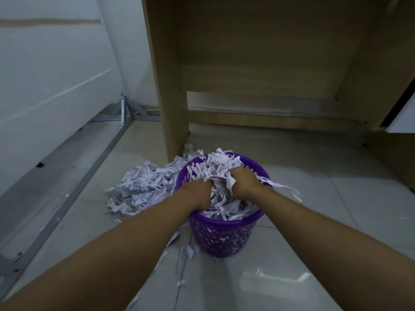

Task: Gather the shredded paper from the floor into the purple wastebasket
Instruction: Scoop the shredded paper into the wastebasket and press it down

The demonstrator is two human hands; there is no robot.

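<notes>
The purple wastebasket (221, 235) stands upright on the tiled floor, heaped with white shredded paper (215, 169) that rises above its rim. Both of my hands are sunk into that heap. My left hand (198, 193) is at the near left of the rim, fingers curled down into the strips. My right hand (243, 181) is at the right, fingers buried in the paper with a strip over its knuckles. A loose pile of shredded paper (140, 187) lies on the floor to the left of the basket. A few strips (185, 252) lie in front of it.
A wooden desk (173, 86) stands just behind the basket, its side panel touching the paper pile. A white wall with a metal floor rail (74, 191) runs along the left. Glossy tiles (314, 198) spread to the right and front.
</notes>
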